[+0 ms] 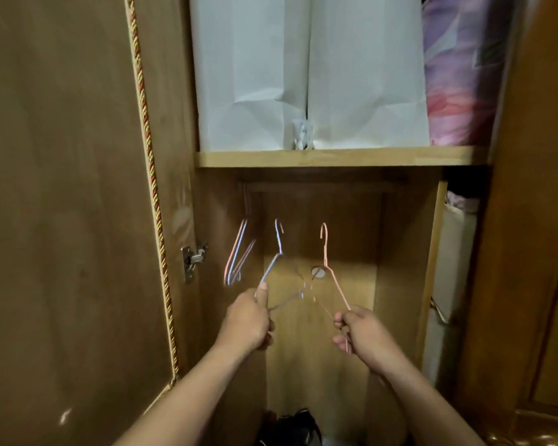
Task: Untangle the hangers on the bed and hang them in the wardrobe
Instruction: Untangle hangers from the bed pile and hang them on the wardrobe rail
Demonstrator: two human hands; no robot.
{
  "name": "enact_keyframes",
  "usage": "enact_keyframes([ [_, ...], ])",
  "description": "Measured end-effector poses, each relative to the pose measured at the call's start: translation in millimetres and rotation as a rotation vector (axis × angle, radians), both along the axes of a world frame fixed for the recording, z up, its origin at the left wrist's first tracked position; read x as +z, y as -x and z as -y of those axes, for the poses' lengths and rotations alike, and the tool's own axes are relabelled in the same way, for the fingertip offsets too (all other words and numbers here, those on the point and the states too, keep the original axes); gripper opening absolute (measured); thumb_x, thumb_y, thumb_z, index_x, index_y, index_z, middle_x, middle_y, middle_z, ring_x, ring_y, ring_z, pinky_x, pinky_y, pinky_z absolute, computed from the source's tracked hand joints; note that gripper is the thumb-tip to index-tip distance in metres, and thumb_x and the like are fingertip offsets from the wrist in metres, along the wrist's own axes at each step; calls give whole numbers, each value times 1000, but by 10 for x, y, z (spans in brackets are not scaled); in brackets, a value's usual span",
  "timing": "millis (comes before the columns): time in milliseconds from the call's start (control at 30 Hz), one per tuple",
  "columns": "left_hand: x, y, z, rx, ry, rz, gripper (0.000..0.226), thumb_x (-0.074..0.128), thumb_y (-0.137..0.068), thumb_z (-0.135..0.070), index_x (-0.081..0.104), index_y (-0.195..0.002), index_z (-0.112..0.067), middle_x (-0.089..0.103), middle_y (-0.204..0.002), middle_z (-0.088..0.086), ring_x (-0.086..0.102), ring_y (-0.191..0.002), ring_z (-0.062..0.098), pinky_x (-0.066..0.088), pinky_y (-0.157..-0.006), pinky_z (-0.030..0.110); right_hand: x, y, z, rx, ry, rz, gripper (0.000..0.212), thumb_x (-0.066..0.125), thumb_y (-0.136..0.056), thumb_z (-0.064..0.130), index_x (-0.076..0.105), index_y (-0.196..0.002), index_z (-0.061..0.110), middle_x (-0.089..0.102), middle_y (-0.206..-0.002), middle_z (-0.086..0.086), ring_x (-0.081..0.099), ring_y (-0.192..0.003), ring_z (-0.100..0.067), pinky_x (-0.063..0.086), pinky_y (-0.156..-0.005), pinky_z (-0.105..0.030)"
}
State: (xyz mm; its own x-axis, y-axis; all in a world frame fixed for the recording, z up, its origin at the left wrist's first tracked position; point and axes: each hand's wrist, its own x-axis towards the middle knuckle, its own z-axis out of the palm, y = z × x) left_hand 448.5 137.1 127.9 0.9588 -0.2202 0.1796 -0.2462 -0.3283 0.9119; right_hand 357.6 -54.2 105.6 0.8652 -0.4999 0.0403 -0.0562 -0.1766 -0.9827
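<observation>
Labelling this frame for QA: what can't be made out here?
- Head view: rail under the shelf is in shadow; how the hung hangers hook on is not visible.
- Lower wires of the blue hanger and pink hanger are motion-blurred; whether tangled is unclear.
- Left hand and right hand cover their grip points.
- Dark items on the wardrobe floor are cut off by the bottom edge.

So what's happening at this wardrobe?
A person stands at the open wardrobe holding a wire hanger in each hand. The left hand grips a blue hanger, the right hand a pink hanger. Neither is on the rail yet. A few hangers already hang at the left.
</observation>
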Motion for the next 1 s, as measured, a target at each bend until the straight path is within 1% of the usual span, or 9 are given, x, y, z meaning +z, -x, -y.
enact_keyframes([
  [167,499,-418,108,50,-6,241,47,26,-104,-51,55,-90,-18,65,-65,9,63,-44,22,51,-43,29,305,-327,22,-44,98,93,28,37,-102,11,62,-92,5,61,-83,-9,57,-66,-21,45,-56,-28],
  [300,532,-657,227,95,-106,324,54,24,-102,-56,56,-81,-19,69,-74,8,68,-78,32,56,-76,41,381,-545,-2,-40,116,120,29,38,-103,16,62,-88,10,60,-80,-5,57,-68,-18,47,-63,-31],
  [367,423,-615,282,146,-161,367,51,24,-103,-54,61,-92,-20,70,-92,12,64,-95,37,51,-84,42,415,-616,-31,-53,135,122,29,38,-103,19,63,-89,11,61,-79,-3,57,-70,-17,47,-67,-33],
  [567,245,-524,167,219,-130,401,44,28,-104,-49,60,-104,-19,69,-99,14,60,-100,41,46,-77,40,426,-701,-61,-49,126,132,28,38,-104,19,62,-91,12,59,-78,-3,57,-72,-18,47,-67,-33],
  [667,420,-820,175,215,-113,283,50,27,-104,-49,62,-110,-15,69,-104,16,61,-104,41,44,-80,39,442,-736,-54,-59,151,127,29,38,-103,20,62,-91,10,60,-79,-3,58,-73,-18,48,-69,-34],
  [733,511,-1034,169,208,-116,176,59,24,-103,-51,63,-110,-9,70,-102,19,64,-100,41,49,-82,36,465,-755,-46,-65,176,122,30,38,-103,21,62,-92,9,61,-79,-3,59,-73,-17,49,-69,-34],
  [800,522,-1165,152,172,-148,86,63,22,-101,-51,65,-98,-5,71,-91,21,71,-79,39,60,-74,43,498,-784,-26,-59,198,118,29,38,-102,20,62,-92,8,61,-79,-3,59,-73,-18,48,-68,-34],
  [867,507,-1187,142,115,-178,12,58,23,-102,-44,62,-88,-4,70,-86,24,70,-66,38,62,-64,49,551,-834,-7,-45,213,112,29,38,-101,19,61,-89,9,61,-80,-4,58,-72,-19,48,-68,-36],
  [1000,475,-1079,105,34,-130,-230,41,27,-104,-32,54,-92,-2,65,-85,22,62,-50,31,59,-66,49,737,-1036,-14,-37,250,108,30,38,-102,23,61,-86,13,62,-82,-4,58,-73,-21,49,-67,-38],
])
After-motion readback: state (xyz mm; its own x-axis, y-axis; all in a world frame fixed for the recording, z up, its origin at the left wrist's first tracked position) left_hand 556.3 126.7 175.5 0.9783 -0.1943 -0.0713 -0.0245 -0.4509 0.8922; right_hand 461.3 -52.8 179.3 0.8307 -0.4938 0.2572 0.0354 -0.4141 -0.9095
